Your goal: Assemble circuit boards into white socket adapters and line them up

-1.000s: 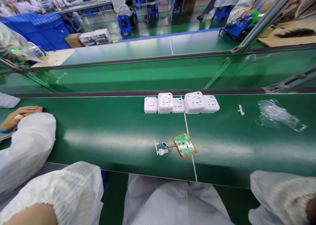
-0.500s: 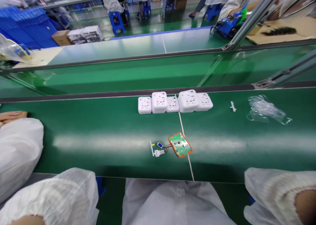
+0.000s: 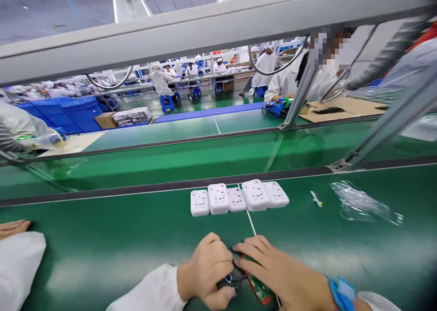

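Observation:
My left hand [image 3: 212,271] is closed, with its fingers curled and the thumb low. What it grips is hidden behind the fingers. A small blue module [image 3: 228,278] shows at its inner edge, with dark wires beside it. My right hand [image 3: 275,265] lies over a green circuit board [image 3: 254,281] with a red-orange rim, its fingers stretched across the board's upper part. A blue band [image 3: 341,293] is around the right wrist. Beyond the hands, several white boxy cases [image 3: 218,199] with small slots stand in a row on the green table [image 3: 136,238].
Right of the cases lie a small white part [image 3: 316,199] with a yellow tip and a crumpled clear plastic bag [image 3: 365,204]. Another person's hand [image 3: 13,228] rests at the left. A metal post [image 3: 385,119] slants up at the right; a dark ledge [image 3: 153,186] bounds the far side.
Both hands have come in from the sides to the circuit board and its wired parts, covering much of them. The head view has tilted up, so the table sits lower.

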A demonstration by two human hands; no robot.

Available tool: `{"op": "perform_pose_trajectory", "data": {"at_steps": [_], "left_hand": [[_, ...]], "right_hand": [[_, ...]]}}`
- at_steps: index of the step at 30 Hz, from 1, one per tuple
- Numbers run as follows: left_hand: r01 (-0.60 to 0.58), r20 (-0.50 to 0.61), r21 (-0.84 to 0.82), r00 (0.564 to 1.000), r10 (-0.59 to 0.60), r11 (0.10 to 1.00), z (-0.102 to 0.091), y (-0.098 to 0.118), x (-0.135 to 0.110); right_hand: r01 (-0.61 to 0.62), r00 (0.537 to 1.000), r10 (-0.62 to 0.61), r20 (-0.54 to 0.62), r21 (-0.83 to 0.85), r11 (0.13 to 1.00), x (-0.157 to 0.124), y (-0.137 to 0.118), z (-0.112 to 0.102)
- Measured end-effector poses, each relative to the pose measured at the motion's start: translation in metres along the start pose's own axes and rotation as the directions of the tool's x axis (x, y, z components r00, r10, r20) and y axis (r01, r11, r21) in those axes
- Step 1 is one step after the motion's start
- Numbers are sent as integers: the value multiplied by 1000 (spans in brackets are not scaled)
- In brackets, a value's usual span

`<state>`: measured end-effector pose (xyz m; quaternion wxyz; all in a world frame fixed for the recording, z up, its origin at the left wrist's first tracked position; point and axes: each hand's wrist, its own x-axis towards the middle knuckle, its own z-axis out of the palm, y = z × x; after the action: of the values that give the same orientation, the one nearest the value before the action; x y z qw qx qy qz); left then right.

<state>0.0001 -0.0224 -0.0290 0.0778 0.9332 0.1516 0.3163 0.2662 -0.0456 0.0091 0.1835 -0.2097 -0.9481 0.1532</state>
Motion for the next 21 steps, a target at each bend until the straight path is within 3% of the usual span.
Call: {"op": "perform_pose_trajectory", "data": {"at_steps": [2,5,8,12,15,21], "left_hand": [[-10,45,-36,999,12,999,14,-4,3],[114,141,-38,984,-108,993,18,-2,5],[225,214,39,950,-228,974,11,3,10],[193,285,163,930,-233,968,2,8,16],[172,315,214,920,-234,962,-4,6,19],[214,276,190,925,-261,958,-16,-2,20]], "right_hand": [[-61,994,60,89,8,998,3,2,10],[-188,978,188,92,0,982,-3,2,20],[-310,951,310,-4,-54,949,-10,7,26],[-422,903,402,-151,-132,897,-11,12,36],[-425,899,400,-176,-140,894,-3,12,33],[-345,939,345,8,6,939,20,12,19]]}}
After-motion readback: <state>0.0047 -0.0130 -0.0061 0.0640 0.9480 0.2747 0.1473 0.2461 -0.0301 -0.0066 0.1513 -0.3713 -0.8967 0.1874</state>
